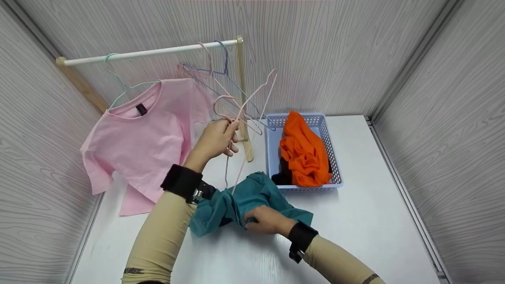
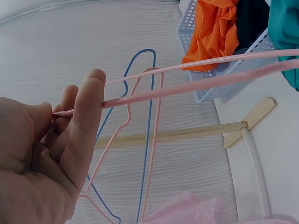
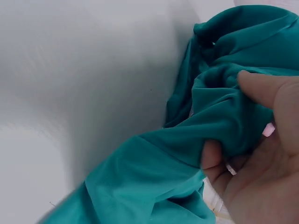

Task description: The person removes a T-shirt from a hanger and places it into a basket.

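My left hand (image 1: 217, 140) grips a pink wire hanger (image 1: 249, 101) close to its hook. One end of the hanger sticks up, while the other runs down into a teal garment (image 1: 256, 189). In the left wrist view, two pink wires (image 2: 196, 85) stretch from my left hand (image 2: 60, 149) towards the teal cloth (image 2: 284, 28). My right hand (image 1: 266, 220) pinches the bunched teal fabric on the white table. In the right wrist view, the thumb and fingers of my right hand (image 3: 261, 135) close on folds of the teal garment (image 3: 154, 158).
A pink T-shirt (image 1: 146, 130) hangs from a green hanger (image 1: 125, 87) on the rack rail (image 1: 158, 52). Beside it hang a blue hanger (image 1: 227, 59) and another pink hanger (image 1: 209, 59). A blue basket (image 1: 335, 173) holds orange (image 1: 303, 157) and black cloth (image 1: 282, 177).
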Demonstrator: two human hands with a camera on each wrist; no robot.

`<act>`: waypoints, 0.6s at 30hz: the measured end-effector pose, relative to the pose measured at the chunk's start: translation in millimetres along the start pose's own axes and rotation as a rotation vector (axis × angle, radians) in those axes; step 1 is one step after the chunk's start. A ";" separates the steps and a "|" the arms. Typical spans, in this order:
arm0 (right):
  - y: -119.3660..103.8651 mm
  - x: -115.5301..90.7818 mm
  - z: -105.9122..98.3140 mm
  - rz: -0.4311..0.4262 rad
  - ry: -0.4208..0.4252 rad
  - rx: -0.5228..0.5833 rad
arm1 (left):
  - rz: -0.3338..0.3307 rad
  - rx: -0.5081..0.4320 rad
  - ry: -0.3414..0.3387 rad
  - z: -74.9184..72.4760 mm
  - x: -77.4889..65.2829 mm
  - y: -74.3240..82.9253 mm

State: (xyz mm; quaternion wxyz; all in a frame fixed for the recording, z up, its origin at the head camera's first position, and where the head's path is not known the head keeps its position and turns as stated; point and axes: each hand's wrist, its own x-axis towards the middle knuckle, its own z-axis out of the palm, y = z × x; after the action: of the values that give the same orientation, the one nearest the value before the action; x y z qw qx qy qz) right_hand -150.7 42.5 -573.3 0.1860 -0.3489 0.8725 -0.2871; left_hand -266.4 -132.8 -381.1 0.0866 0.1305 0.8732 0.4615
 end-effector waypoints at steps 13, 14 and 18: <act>-7.3 5.4 -3.8 0.112 0.097 0.024 | 0.002 -0.087 0.082 3.1 0.1 -0.5; -7.1 6.2 -3.0 0.111 0.112 0.022 | -0.004 -0.095 0.085 3.1 0.1 -0.7; -4.5 6.5 4.8 0.022 0.075 -0.042 | -0.033 -0.109 0.101 1.2 -1.5 -2.0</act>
State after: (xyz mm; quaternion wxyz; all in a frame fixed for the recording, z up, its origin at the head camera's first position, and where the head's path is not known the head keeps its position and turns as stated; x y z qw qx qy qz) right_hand -150.4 33.3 -575.0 0.1491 -0.3321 0.8885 -0.2795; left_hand -264.9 -133.5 -383.4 0.0569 0.0878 0.8521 0.5129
